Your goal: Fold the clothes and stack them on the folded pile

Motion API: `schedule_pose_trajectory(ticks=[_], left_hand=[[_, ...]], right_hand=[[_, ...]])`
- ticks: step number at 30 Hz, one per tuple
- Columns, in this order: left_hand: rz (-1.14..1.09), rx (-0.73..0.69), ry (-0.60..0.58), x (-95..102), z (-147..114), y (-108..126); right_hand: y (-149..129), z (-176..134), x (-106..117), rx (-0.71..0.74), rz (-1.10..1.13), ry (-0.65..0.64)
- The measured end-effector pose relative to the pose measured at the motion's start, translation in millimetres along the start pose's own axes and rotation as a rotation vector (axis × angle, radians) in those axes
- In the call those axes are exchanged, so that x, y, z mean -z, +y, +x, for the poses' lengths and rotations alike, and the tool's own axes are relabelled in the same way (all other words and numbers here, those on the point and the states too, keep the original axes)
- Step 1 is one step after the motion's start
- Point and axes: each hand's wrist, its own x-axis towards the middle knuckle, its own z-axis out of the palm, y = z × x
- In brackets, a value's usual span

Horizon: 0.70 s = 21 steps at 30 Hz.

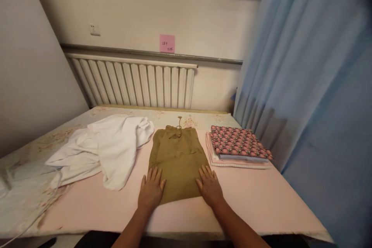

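An olive-brown pair of drawstring trousers (180, 162), folded into a rough rectangle, lies on the pink cloth (244, 197) in front of me. Its gathered waist and knotted cord (178, 135) point toward the wall. My left hand (151, 189) rests flat on the near left edge of the trousers, fingers spread. On the near right edge lies my right hand (209, 186), also flat with its fingers apart. Neither hand grips the fabric.
Left of the trousers is a crumpled white cloth (113, 151). A folded stack topped by a red patterned cloth (240, 141) sits to the right. A radiator (139, 81) stands behind the table; a blue curtain (279, 77) hangs on the right. A white cord (35, 217) runs along the left.
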Motion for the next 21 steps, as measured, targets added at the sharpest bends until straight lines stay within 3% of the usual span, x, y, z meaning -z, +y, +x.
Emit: schedule_pose_trajectory(ticks=[8, 21], left_hand=[[-0.035, -0.052, -0.009, 2.6, -16.3, -15.1], [-0.029, -0.036, 0.042, 9.3, -22.8, -12.7]], right_hand=[[9.6, -11.3, 4.7, -0.011, -0.026, -0.047], [8.9, -12.3, 3.4, -0.003, -0.027, -0.011]])
